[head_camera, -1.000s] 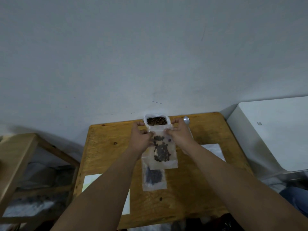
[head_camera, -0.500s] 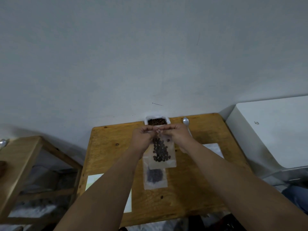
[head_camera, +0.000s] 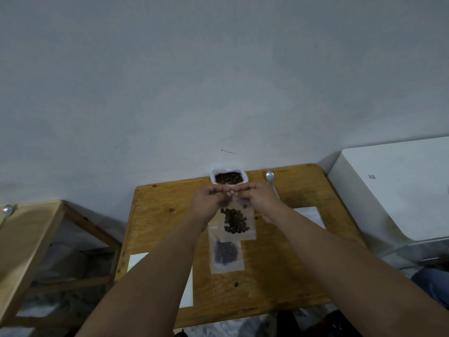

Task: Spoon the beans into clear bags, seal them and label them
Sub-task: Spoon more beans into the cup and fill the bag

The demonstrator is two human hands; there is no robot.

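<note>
We hold both arms stretched forward, the left forearm (head_camera: 155, 276) and right forearm (head_camera: 345, 254) angling in toward each other. Our left hand (head_camera: 211, 202) and right hand (head_camera: 258, 198) sit side by side at the same height, backs turned up toward us. The fingers (head_camera: 227, 193) of each hand curl inward until the two sets of tips nearly touch, and together they pinch the top edge of the clear bag (head_camera: 239, 222). Both wrists look roughly straight.

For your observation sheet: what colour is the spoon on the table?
The spoon is silver; head view.
</note>
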